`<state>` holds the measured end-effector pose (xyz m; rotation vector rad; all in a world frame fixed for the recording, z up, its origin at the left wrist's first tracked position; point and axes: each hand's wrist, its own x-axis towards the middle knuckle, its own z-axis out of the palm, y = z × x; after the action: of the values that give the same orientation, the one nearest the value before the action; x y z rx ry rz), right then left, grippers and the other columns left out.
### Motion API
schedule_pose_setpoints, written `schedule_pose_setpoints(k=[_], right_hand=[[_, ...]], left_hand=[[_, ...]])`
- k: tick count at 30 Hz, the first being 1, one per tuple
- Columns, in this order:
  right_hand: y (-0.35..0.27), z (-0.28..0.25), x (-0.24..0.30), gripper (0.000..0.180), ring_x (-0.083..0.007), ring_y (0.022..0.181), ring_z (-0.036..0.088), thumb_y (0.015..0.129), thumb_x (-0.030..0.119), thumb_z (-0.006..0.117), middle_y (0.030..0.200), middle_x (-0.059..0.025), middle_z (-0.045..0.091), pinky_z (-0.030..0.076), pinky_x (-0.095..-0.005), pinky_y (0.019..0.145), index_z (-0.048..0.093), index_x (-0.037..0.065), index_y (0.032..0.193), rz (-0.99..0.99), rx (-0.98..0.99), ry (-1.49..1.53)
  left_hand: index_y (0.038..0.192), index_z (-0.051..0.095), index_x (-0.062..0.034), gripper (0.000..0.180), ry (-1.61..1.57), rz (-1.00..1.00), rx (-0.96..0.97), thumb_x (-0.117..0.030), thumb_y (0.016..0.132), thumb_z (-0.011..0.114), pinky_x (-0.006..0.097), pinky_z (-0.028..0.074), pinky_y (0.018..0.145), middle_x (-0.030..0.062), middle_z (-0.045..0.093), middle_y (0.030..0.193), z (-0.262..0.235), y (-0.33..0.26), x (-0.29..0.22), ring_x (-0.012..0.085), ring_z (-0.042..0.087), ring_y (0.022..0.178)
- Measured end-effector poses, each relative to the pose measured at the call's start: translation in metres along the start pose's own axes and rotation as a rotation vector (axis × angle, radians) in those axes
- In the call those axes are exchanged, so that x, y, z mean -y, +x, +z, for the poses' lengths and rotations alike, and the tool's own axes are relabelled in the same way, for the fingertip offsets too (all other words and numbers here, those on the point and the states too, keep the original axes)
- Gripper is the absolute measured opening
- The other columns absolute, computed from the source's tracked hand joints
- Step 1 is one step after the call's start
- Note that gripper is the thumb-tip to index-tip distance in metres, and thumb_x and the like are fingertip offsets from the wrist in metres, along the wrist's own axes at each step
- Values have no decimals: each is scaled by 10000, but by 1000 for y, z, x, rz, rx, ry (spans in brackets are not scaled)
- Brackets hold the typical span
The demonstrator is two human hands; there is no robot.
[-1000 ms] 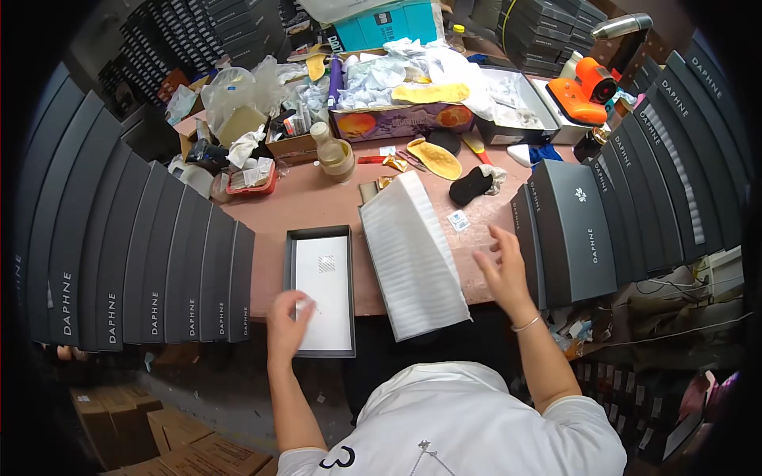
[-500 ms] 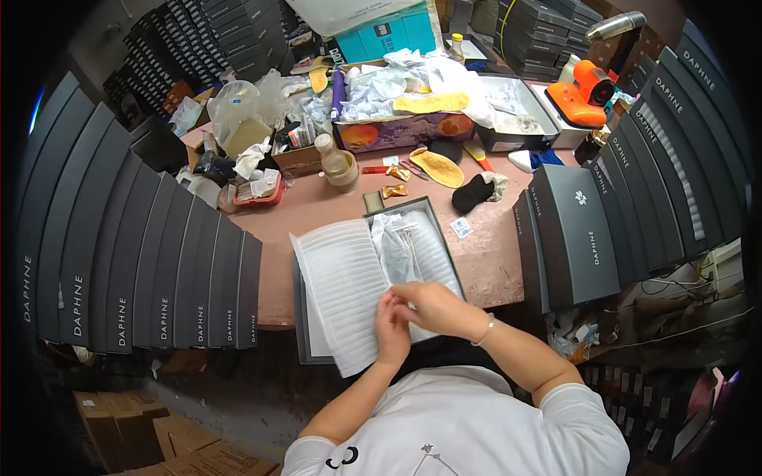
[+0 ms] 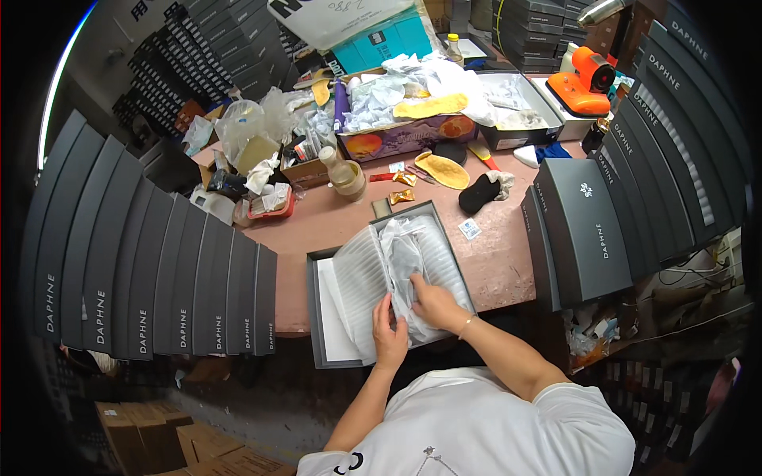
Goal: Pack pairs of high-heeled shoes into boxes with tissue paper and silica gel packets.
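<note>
An open dark grey shoebox lies on the table in front of me, with its dark tray-like other half at its left. White ribbed foam sheet spreads across that left half and over the middle; more ribbed foam lines the shoebox's right side. Between them sits a thin white wrapping around something greyish that I cannot make out. At the foam's inner edge, my left hand has its thumb and fingers apart. My right hand presses curled fingers into the wrapping's near part.
Upright dark shoeboxes line the left and right. Behind are a glass bottle, wrapped sweets, yellow insoles, a black pad, a carton of crumpled paper and an orange device.
The foam sheet, held up before, now lies lower over the left half. My hands have moved apart, the right one onto the wrapping. The view has shifted slightly.
</note>
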<state>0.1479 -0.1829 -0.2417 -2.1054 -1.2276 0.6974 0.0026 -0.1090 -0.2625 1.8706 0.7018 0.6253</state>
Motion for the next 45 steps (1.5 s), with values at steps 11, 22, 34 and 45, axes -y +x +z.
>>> schedule_pose_setpoints(k=[11,22,34,45], right_hand=[[-67,-156,-17,530,-218,1109,580,879,91,599,1280,-125,537,510,-326,904,393,13,1361,-89,-81,1176],[-31,-99,-16,387,-318,1084,496,752,205,717,1145,-141,549,371,-439,912,596,50,1086,-184,-427,-66],[-12,-75,-6,152,-349,860,568,800,-13,545,911,-166,569,472,-354,717,576,34,941,-304,-616,-29],[-48,-88,-51,196,-37,643,429,949,149,504,859,24,531,357,-196,529,514,97,1138,392,-793,1085]], left_hand=[[1256,506,37,414,-103,73,-23,12,844,538,363,459,933,182,535,1209,-24,66,-53,294,563,1104],[941,622,18,154,293,363,24,-89,829,632,357,510,765,189,584,1088,38,170,-16,318,609,951],[803,663,6,274,665,565,202,-268,800,670,450,476,741,182,596,879,21,62,-60,352,587,850],[1006,603,39,265,303,268,195,-149,823,641,437,399,997,236,502,1244,6,24,-58,407,466,1184]])
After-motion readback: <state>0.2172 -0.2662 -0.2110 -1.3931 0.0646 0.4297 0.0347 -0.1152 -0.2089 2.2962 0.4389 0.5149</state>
